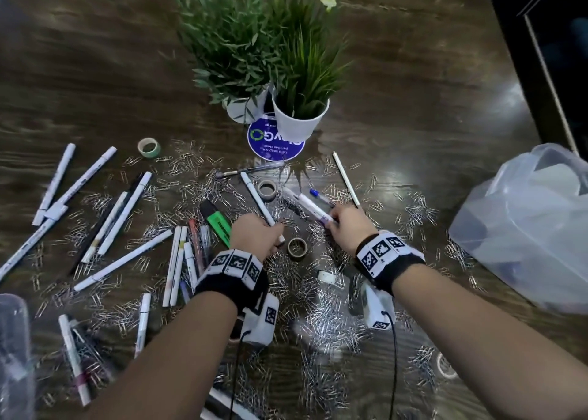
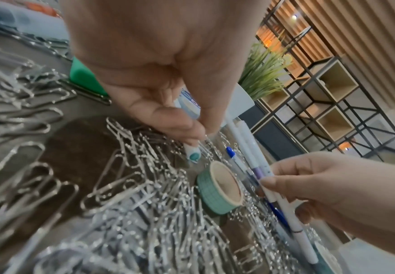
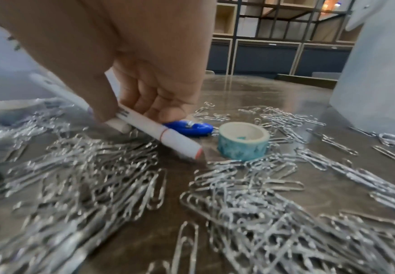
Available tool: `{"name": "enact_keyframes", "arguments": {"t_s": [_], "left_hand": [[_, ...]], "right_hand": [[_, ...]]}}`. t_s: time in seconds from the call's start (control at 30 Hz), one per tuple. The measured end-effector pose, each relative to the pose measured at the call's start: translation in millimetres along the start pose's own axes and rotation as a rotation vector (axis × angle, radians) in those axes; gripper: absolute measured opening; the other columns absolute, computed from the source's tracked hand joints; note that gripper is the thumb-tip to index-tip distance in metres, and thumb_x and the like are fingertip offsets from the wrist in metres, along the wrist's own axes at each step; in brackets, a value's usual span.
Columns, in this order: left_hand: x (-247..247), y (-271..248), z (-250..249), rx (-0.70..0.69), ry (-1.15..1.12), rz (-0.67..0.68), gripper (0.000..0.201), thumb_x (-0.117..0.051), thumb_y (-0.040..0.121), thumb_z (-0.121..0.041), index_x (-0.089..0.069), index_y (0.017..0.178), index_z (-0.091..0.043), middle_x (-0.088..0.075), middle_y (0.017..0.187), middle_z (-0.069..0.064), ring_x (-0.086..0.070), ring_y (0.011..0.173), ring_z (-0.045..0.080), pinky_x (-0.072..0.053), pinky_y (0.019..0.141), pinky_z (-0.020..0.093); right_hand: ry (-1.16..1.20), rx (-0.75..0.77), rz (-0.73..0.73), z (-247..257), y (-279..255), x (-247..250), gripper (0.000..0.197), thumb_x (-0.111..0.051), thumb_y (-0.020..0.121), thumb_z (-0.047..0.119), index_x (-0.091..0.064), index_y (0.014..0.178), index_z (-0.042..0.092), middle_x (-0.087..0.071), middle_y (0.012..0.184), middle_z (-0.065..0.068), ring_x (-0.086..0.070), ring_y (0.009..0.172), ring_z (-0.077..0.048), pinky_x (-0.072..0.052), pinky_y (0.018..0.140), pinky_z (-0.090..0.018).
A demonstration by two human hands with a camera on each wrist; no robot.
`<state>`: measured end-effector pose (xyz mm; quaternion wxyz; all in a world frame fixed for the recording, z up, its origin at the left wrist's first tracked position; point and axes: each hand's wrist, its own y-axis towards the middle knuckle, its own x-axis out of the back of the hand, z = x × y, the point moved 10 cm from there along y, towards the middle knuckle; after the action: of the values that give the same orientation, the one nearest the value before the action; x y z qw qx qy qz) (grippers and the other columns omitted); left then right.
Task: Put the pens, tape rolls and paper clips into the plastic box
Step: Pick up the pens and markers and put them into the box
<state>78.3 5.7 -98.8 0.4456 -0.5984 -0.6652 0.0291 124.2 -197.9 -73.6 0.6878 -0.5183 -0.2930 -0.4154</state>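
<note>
My left hand (image 1: pixel 272 232) grips a white pen (image 1: pixel 254 193) near the table's middle; in the left wrist view the hand (image 2: pixel 198 136) pinches its teal-tipped end (image 2: pixel 192 157) just above the paper clips (image 2: pixel 130 185). My right hand (image 1: pixel 334 221) holds two white pens (image 1: pixel 313 209) together, and the right wrist view shows its fingers (image 3: pixel 149 103) curled round the pens (image 3: pixel 168 136). A blue-capped pen (image 3: pixel 191 128) lies under them. A green tape roll (image 2: pixel 217 187) stands between my hands. The translucent plastic box (image 1: pixel 525 228) sits at the right.
Many white pens (image 1: pixel 105 216) and a green highlighter (image 1: pixel 219 225) lie left. Other tape rolls (image 1: pixel 149 147) (image 1: pixel 266 189) stand about, and paper clips (image 1: pixel 318 317) cover the wooden table (image 1: pixel 413 85). Two potted plants (image 1: pixel 299 117) stand behind on a blue sticker.
</note>
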Motion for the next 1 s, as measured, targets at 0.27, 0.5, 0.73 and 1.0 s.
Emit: {"name": "enact_keyframes", "arguments": {"t_s": [0.27, 0.5, 0.73, 1.0], "left_hand": [[12.9, -7.8, 7.8, 0.028, -0.087, 0.025, 0.025, -0.064, 0.085, -0.022, -0.067, 0.070, -0.002, -0.069, 0.060, 0.008, -0.064, 0.050, 0.014, -0.060, 0.060, 0.033], [40.7, -30.7, -8.7, -0.091, 0.006, -0.047, 0.019, -0.061, 0.085, -0.028, -0.062, 0.082, -0.009, -0.063, 0.069, 0.001, -0.057, 0.056, 0.012, -0.050, 0.055, 0.025], [48.5, -57.9, -21.4, -0.162, -0.014, 0.010, 0.013, -0.058, 0.091, -0.019, -0.055, 0.080, -0.012, -0.061, 0.079, 0.004, -0.059, 0.060, 0.010, -0.051, 0.047, 0.016], [38.7, -110.1, -42.8, -0.251, -0.040, 0.070, 0.010, -0.057, 0.093, -0.020, -0.057, 0.089, -0.010, -0.065, 0.085, 0.008, -0.061, 0.064, 0.011, -0.050, 0.051, 0.014]], "right_hand": [[0.287, -0.122, -0.300, -43.8, 25.6, 67.0, 0.021, -0.064, 0.092, 0.015, -0.065, 0.113, 0.011, -0.070, 0.097, -0.007, -0.059, 0.074, -0.018, -0.043, 0.062, -0.021], [0.171, -0.287, -0.130, -64.4, 53.0, 35.9, 0.026, -0.068, 0.090, 0.024, -0.069, 0.098, -0.001, -0.063, 0.082, -0.012, -0.058, 0.072, -0.027, -0.044, 0.060, -0.029], [0.148, -0.287, -0.099, -59.3, 30.8, 34.2, 0.024, -0.056, 0.097, 0.019, -0.066, 0.102, -0.002, -0.054, 0.070, -0.006, -0.054, 0.074, -0.027, -0.042, 0.061, -0.030], [0.611, -0.206, -0.243, -85.5, -45.5, 57.3, 0.014, -0.068, 0.090, 0.017, -0.072, 0.097, 0.005, -0.068, 0.073, -0.009, -0.055, 0.054, -0.016, -0.043, 0.047, -0.021]]}}
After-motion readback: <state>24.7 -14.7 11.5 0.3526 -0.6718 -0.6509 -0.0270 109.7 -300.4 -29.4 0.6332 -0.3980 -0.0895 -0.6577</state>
